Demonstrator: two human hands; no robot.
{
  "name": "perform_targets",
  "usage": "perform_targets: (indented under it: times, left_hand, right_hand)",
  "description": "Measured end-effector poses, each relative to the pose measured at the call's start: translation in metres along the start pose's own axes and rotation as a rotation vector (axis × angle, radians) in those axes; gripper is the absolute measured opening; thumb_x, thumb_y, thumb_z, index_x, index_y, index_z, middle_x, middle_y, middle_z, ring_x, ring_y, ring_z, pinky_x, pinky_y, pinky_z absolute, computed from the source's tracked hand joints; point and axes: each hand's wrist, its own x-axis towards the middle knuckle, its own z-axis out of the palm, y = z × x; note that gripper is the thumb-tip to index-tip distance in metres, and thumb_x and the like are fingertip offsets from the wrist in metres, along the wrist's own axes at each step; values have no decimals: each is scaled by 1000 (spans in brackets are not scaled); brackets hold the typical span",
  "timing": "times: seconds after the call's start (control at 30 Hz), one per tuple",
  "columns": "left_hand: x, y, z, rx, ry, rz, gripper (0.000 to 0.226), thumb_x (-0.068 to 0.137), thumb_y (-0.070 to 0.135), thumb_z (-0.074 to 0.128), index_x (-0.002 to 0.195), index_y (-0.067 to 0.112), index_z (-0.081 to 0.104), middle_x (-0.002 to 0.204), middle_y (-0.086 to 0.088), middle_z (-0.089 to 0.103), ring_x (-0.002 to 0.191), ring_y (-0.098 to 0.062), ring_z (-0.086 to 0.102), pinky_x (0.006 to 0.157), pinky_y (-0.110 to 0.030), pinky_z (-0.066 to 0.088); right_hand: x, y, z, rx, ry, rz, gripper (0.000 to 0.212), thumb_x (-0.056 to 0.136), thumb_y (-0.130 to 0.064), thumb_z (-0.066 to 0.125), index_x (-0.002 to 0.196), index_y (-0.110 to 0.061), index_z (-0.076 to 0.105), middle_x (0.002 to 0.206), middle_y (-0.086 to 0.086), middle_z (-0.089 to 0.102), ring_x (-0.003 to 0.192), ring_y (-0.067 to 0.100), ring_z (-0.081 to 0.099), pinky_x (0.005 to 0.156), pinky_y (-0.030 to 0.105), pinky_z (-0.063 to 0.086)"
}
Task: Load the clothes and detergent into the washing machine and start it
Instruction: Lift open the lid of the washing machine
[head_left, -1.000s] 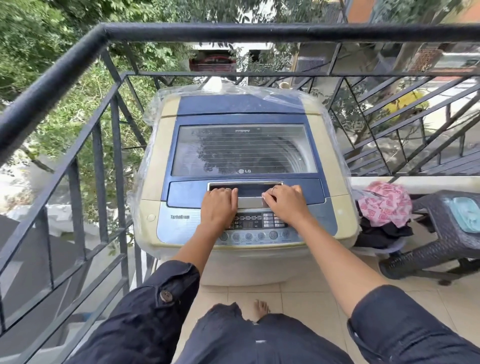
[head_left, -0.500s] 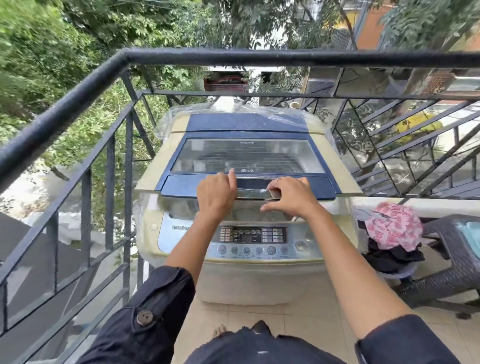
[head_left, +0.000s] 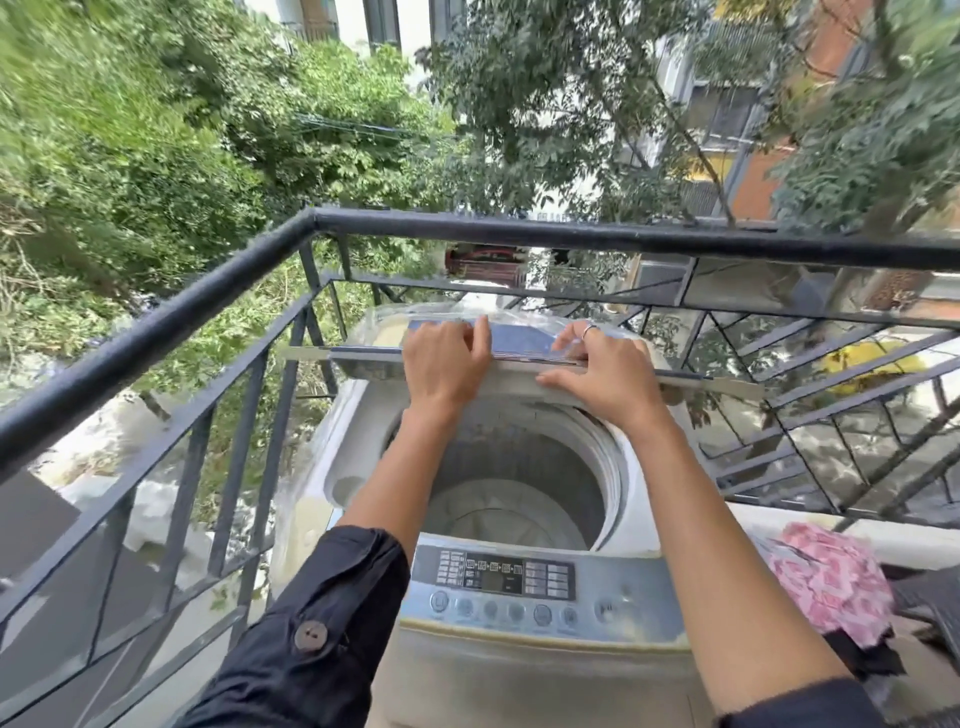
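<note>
The balcony floor (head_left: 727, 525), seen only as a pale strip at the right along the foot of the black railing (head_left: 571, 236), is carrying the washing machine (head_left: 540, 649), which is standing in its far left corner against the rails. A dark wicker stool (head_left: 930, 603) is showing at the right edge, with pink patterned clothes (head_left: 826, 582) lying between it and the machine; what is bearing them is hidden.

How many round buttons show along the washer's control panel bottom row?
7, in one row under the display: far left, then, far right. Blur may hide others.
</note>
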Motion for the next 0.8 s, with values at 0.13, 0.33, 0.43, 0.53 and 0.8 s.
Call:
perform_targets:
  times: [0.13, 0.33, 0.43, 0.53, 0.8]
  left_hand:
    - [23, -3, 9, -162, 132, 49, 42, 91, 41, 38, 91, 12, 68, 99, -10, 68, 105, -28, 56, 101, -36, 30]
    - [68, -5, 36, -244, 326, 177, 28, 90, 40, 49, 99, 17, 63, 110, -11, 57, 107, -25, 51, 98, -33, 34]
    - [94, -4, 43, -183, 402, 169, 22, 88, 41, 55, 96, 24, 66, 108, -8, 57, 104, -16, 44, 92, -31, 26]
    - [117, 4, 44, -187, 409, 148, 24, 85, 41, 57, 91, 22, 70, 101, -7, 61, 99, -21, 52, 84, -29, 25]
    - [158, 1, 72, -373, 281, 224, 26, 91, 29, 52, 101, 7, 63, 109, -11, 63, 108, -31, 57, 99, -34, 39]
  right_hand:
    - [28, -6, -10, -36, 146, 11, 40, 75, -54, 69, 99, -23, 59, 106, -1, 70, 100, 20, 63, 101, 35, 31]
    - [87, -8, -22, 74, 304, 33, 45, 65, -52, 77, 94, -19, 65, 99, 0, 70, 98, 20, 62, 98, 37, 41]
    - [116, -8, -20, 16, 430, 89, 46, 62, -51, 78, 92, -20, 64, 112, 3, 60, 112, 24, 50, 95, 37, 38]
    - [136, -14, -8, -55, 635, 128, 37, 64, -46, 78, 84, -17, 65, 109, 5, 58, 107, 26, 50, 88, 34, 36]
    - [186, -3, 25, 30, 831, 81, 24, 92, -25, 56, 88, -4, 68, 94, 11, 64, 92, 27, 58, 67, 23, 45]
